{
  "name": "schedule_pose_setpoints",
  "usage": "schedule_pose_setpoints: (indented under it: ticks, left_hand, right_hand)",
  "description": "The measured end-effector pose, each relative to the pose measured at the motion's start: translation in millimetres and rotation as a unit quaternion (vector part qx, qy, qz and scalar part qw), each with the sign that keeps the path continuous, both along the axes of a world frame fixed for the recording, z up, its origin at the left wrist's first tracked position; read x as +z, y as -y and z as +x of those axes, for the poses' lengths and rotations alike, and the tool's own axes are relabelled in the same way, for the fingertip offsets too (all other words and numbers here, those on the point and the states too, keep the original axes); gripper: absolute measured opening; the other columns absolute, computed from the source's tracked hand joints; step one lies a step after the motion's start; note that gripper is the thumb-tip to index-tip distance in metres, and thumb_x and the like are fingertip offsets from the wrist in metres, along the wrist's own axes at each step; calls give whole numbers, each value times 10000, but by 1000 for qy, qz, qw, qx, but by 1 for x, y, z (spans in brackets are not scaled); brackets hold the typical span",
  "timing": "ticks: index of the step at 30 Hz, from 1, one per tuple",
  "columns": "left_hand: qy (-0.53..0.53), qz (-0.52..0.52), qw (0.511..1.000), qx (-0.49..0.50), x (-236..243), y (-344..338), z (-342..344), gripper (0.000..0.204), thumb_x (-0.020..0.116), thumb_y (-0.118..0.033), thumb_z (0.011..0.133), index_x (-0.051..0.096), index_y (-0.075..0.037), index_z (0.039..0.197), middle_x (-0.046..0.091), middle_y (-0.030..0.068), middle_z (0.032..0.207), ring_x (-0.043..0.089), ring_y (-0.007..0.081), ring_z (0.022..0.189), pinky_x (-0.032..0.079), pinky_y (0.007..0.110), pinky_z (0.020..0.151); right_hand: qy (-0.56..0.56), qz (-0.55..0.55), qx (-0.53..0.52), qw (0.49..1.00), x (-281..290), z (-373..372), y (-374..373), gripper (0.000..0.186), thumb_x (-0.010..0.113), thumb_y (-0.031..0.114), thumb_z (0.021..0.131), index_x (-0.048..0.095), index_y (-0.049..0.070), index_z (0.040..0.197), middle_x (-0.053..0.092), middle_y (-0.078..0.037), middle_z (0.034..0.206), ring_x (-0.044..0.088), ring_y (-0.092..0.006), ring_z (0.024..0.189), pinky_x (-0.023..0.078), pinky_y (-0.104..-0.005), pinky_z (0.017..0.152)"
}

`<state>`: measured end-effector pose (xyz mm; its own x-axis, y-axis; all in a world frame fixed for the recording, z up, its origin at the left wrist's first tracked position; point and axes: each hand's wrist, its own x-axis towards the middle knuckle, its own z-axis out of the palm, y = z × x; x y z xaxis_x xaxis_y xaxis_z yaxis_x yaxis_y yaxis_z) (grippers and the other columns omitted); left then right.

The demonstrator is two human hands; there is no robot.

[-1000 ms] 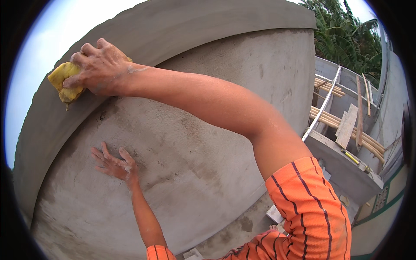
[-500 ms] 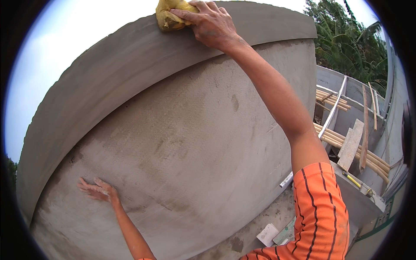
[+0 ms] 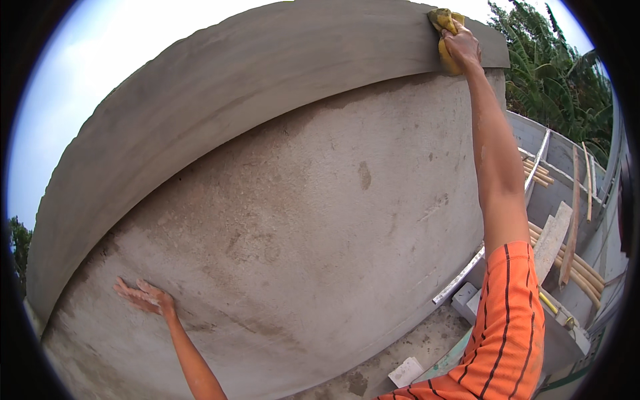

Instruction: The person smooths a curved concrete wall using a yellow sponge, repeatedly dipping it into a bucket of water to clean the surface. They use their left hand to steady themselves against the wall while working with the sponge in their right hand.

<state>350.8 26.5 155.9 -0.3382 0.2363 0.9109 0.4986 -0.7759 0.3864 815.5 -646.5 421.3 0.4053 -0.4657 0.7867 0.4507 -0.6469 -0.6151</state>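
Gripping yellow sponge [image 3: 445, 39], right hand [image 3: 461, 47] against cement band [image 3: 267, 87].

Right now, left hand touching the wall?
Touching. Head view shows the left hand pressed flat, fingers spread, against the grey plastered wall, no gap visible.
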Motion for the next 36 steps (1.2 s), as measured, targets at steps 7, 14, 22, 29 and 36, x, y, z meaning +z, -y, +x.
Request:
schedule_pose_setpoints:
  ticks: [7,14,22,29,36]
  left_hand:
    - [-9,25,1000,-14,5,5,-7,603,327,-490,1025,283,-155,1524,198,126,1610,154,316,1487,106,580,1152]
    - [-9,44,999,-14,8,0,0,601,351,-479,1020,301,-137,1511,240,153,1587,188,334,1472,138,557,1154]
    - [-71,-22,996,-55,6,14,5,638,291,-517,1010,266,-116,1506,184,192,1587,148,361,1474,129,561,1154]
    - [-71,-117,988,-72,-4,50,-1,631,227,-442,1024,118,-58,1513,-2,267,1589,-13,390,1485,38,607,1152]
    - [-85,-105,987,-89,3,67,16,604,222,-369,1032,97,-14,1505,-35,293,1581,-43,398,1485,28,571,1172]
  right_hand:
    - [315,-204,201,905,-7,-179,-177,317,503,200,976,568,42,1242,653,-214,1088,644,-355,999,526,-453,857]
    - [436,-288,268,809,-47,-276,-254,493,738,160,810,629,315,1264,647,-71,1192,623,-236,1103,559,-370,909]
    - [109,133,681,712,-211,-250,-80,625,696,215,853,415,16,1375,630,-149,1113,660,-230,978,583,-363,813]
    - [-120,438,727,515,-459,-300,38,642,465,470,986,326,85,1481,451,-252,1416,580,-357,1192,538,-496,946]
    - [-161,612,552,542,-568,-402,46,604,409,398,1024,255,66,1504,403,-300,1434,540,-398,1230,592,-501,829]
